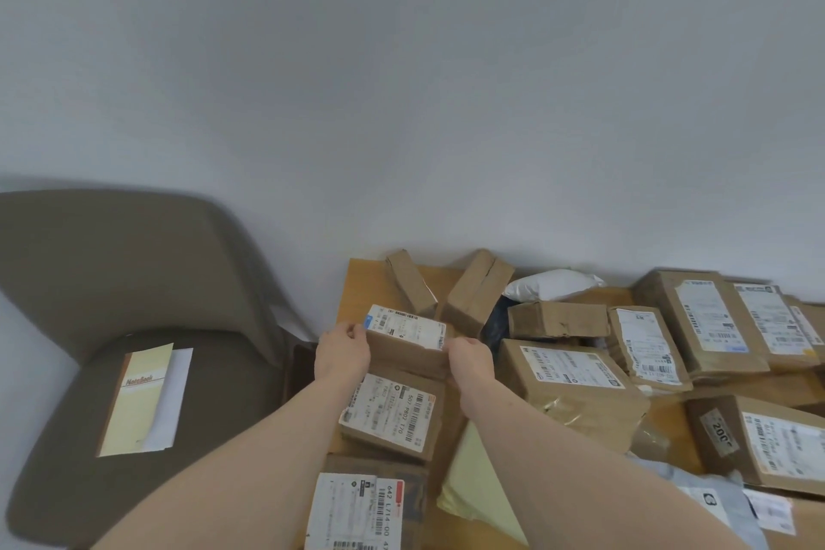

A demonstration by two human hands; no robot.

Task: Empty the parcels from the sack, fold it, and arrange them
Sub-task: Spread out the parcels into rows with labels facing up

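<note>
A small cardboard parcel (408, 342) with a white label on top sits at the left end of the wooden table (357, 281). My left hand (341, 351) grips its left side and my right hand (468, 359) grips its right side. Just in front of it lies a second labelled parcel (393, 413), and a third (361, 509) lies nearer me, forming a row. A pale yellow flat packet (477, 487) lies under my right forearm. No sack is recognisable in view.
Several more cardboard parcels (576, 380) crowd the table's right half, with two small boxes (477, 286) and a white padded bag (553, 284) by the wall. A brown chair (89, 281) at the left carries a notebook (143, 397). A grey mailer (714, 500) lies front right.
</note>
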